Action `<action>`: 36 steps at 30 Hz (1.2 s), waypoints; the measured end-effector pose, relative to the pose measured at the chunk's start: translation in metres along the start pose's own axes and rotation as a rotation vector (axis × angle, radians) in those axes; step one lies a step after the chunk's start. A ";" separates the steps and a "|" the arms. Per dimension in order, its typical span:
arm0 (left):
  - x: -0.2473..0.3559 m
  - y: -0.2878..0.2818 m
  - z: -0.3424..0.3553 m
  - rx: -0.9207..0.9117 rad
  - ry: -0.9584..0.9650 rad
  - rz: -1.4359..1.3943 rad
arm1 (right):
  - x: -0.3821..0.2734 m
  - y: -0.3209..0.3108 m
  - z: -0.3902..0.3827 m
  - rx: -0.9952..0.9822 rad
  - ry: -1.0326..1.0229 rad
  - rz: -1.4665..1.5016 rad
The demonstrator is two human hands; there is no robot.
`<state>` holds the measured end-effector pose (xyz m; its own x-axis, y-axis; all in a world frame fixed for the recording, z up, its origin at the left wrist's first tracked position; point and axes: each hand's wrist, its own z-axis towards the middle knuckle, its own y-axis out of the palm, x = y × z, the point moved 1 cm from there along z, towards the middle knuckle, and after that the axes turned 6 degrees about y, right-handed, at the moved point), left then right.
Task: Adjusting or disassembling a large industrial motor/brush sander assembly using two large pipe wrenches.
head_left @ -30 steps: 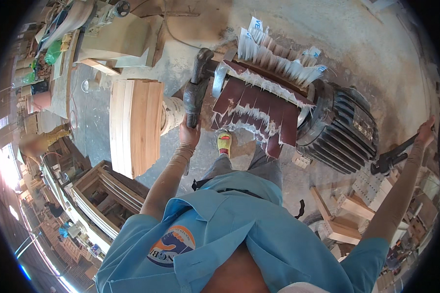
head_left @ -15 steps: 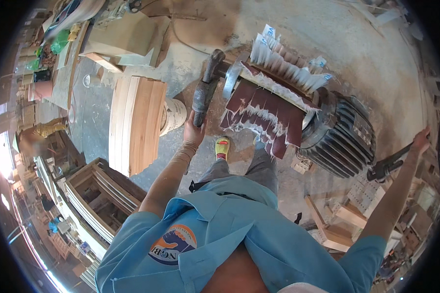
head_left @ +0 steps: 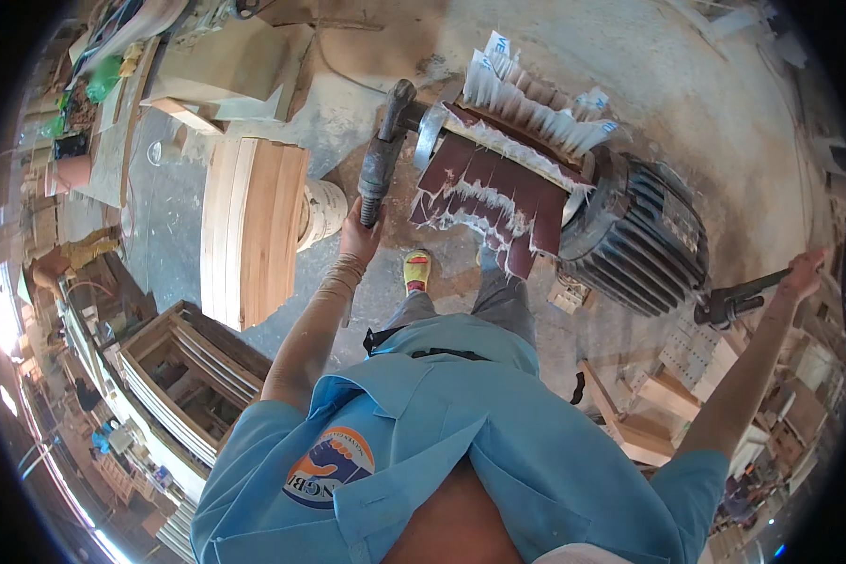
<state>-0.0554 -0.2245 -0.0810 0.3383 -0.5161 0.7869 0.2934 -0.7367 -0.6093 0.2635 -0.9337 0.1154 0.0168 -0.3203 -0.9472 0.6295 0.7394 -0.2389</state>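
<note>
1. Head view: the left hand (head_left: 359,235) was wrapped around the dark handle (head_left: 383,155) at the near end of the flap sanding drum (head_left: 498,179), higher in the picture than a second earlier.
2. The right hand (head_left: 804,274) gripped the far handle (head_left: 738,301) beyond the ribbed motor (head_left: 644,235), so the machine seemed carried above the dusty floor (head_left: 724,103)

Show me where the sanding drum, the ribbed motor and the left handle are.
sanding drum (head_left: 493,193), head view, on the dark red flaps.
ribbed motor (head_left: 644,249), head view, on the ribbed casing.
left handle (head_left: 378,174), head view, on the mid shaft.
</note>
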 end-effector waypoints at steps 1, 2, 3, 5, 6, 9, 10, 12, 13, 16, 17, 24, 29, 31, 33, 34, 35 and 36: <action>0.004 -0.005 -0.001 -0.018 -0.019 -0.019 | -0.017 -0.010 -0.020 0.083 -0.073 -0.091; 0.010 -0.011 -0.003 -0.015 0.017 0.003 | -0.035 -0.021 -0.042 0.193 -0.083 -0.105; 0.016 -0.019 -0.004 -0.024 0.031 -0.008 | -0.051 -0.034 -0.069 0.214 -0.059 0.052; 0.030 -0.037 -0.010 -0.181 -0.134 0.093 | -0.069 -0.058 -0.132 0.446 -0.008 0.205; 0.040 -0.048 -0.011 -0.163 -0.089 0.077 | -0.077 -0.073 -0.161 0.461 -0.054 0.276; 0.061 -0.079 -0.017 -0.406 -0.350 -0.107 | -0.078 -0.107 -0.223 0.251 0.005 0.447; 0.065 -0.086 -0.015 -0.480 -0.355 -0.294 | -0.072 -0.113 -0.240 0.145 -0.023 0.452; 0.070 -0.092 -0.014 -0.576 -0.339 -0.517 | -0.065 -0.117 -0.255 0.044 -0.056 0.471; 0.069 -0.092 -0.013 -0.591 -0.387 -0.477 | -0.063 -0.118 -0.260 -0.030 -0.045 0.381; 0.063 -0.088 -0.012 -0.543 -0.245 -0.308 | -0.053 -0.120 -0.284 -0.098 0.066 0.226; 0.064 -0.089 -0.012 -0.298 0.117 0.004 | -0.050 -0.120 -0.294 -0.167 0.131 0.159; 0.072 -0.098 -0.013 -0.634 -0.373 -0.592 | 0.011 -0.080 -0.414 -0.550 0.556 0.085; 0.079 -0.102 -0.011 -0.282 0.102 0.319 | -0.008 0.003 -0.481 -1.014 0.466 0.088; 0.080 -0.105 -0.010 -0.095 0.446 0.466 | -0.029 0.037 -0.499 -1.231 0.427 0.117; 0.073 -0.106 -0.008 -0.375 0.109 -0.002 | -0.048 0.067 -0.514 -1.364 0.404 0.141; 0.068 -0.105 -0.010 -0.604 -0.374 -0.417 | -0.057 0.080 -0.522 -1.394 0.405 0.160; 0.067 -0.106 -0.008 -0.627 -0.326 -0.439 | -0.063 0.101 -0.530 -1.403 0.367 0.235; 0.066 -0.106 -0.008 -0.703 -0.397 -0.754 | -0.070 0.119 -0.538 -1.400 0.326 0.326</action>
<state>-0.0712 -0.1842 0.0364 0.5863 0.2542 0.7691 0.0142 -0.9526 0.3040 -0.0806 -0.5047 0.0382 -0.2837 -0.0266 -0.9585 -0.6184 0.7690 0.1617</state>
